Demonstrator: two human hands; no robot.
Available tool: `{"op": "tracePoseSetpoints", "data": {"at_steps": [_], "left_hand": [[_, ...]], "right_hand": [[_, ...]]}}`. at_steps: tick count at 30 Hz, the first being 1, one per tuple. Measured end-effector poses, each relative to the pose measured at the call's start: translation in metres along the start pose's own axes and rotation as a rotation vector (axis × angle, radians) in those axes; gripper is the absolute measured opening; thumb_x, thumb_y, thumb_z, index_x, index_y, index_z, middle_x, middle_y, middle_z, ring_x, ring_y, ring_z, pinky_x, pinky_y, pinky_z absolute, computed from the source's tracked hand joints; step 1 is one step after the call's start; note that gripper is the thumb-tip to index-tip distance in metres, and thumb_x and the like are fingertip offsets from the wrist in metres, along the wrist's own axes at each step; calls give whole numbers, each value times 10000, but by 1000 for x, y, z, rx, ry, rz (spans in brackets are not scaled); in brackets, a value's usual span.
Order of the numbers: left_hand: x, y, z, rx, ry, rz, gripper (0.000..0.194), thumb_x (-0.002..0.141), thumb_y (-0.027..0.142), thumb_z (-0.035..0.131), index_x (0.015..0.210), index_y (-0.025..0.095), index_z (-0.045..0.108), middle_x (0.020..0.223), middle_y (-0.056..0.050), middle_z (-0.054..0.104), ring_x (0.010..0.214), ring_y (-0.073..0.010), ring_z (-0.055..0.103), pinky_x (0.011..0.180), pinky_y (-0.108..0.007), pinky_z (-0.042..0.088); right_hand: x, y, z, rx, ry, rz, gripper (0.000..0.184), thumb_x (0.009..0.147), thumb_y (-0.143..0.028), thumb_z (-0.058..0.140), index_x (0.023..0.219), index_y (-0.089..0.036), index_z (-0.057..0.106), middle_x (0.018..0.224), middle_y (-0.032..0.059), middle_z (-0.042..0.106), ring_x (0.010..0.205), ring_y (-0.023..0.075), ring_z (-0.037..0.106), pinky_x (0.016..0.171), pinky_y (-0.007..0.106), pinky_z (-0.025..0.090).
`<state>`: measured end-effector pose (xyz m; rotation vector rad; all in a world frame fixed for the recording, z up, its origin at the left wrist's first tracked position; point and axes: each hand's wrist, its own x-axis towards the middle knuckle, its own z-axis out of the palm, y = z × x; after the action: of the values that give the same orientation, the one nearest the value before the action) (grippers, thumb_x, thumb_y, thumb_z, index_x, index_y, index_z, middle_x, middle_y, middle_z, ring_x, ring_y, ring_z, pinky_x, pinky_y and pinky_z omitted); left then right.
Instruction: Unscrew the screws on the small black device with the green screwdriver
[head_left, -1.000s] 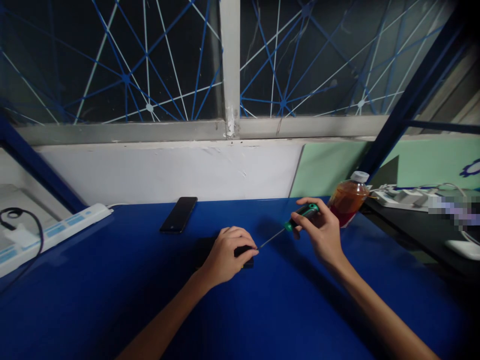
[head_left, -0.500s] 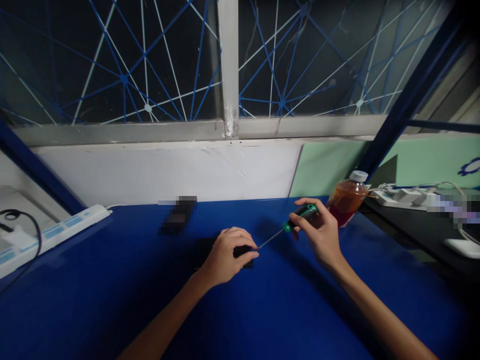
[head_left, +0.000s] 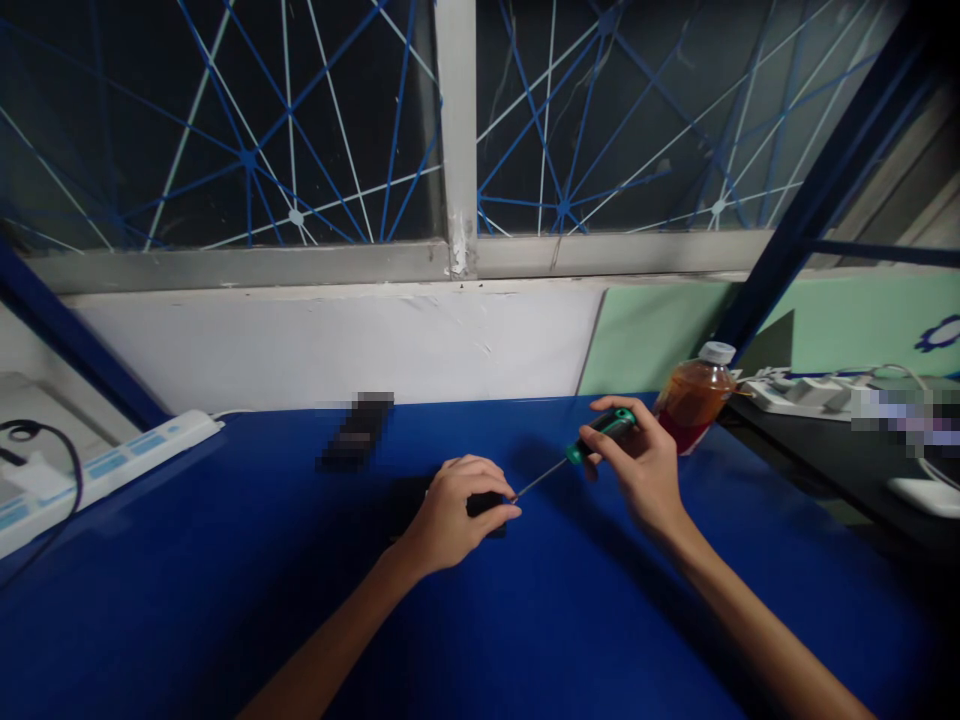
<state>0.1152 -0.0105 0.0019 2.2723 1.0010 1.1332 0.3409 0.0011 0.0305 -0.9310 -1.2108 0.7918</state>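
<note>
My right hand (head_left: 637, 455) is closed round the black and green handle of a screwdriver (head_left: 604, 437). Its thin metal shaft slants down and left, with the tip at the fingertips of my left hand (head_left: 456, 508). That hand curls over a small black object (head_left: 486, 503) on the blue table, thumb and forefinger almost meeting at the object's right end. A tiny shiny spot shows at the tip between those fingers, too small to name. Most of the black object is hidden under my palm and fingers.
A dark blurred-out item (head_left: 358, 432) lies near the table's (head_left: 525, 620) back edge. Behind my right hand stands a bottle (head_left: 694, 395) of amber drink. White power strips lie at the left (head_left: 142, 455) and right (head_left: 810, 392). A wall and window rise behind the table.
Almost everything stays in place. My left thumb tip has shifted very slightly to the right by the screwdriver's tip.
</note>
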Motion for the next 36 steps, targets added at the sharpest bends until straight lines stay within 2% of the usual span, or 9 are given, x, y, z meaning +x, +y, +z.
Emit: {"op": "tracePoseSetpoints", "data": {"at_steps": [17,28,36], "left_hand": [[-1,0,1,32,-7,22,31,819,271,725,809,246,710,846,1,733,897,-203,662,882,-433,477],[0,-1,2,33,89,37,92,802,284,743,746,233,690,787,9,727,850,-195,665,866,-421,485],[0,0,2,59,93,33,114,765,233,781,722,219,677,772,16,718,835,-189,661,855,-413,472]], "right_hand": [[-1,-1,0,-2,10,-8,290,747,-291,736,964,-209,561,612,-49,561,396,107,532,346,250,458],[-3,-6,0,3,29,-49,277,764,-277,727,973,-218,556,628,-43,574,397,111,540,353,252,453],[-5,-5,2,6,13,-58,279,773,-266,720,993,-225,554,643,-37,593,406,114,543,356,254,453]]}}
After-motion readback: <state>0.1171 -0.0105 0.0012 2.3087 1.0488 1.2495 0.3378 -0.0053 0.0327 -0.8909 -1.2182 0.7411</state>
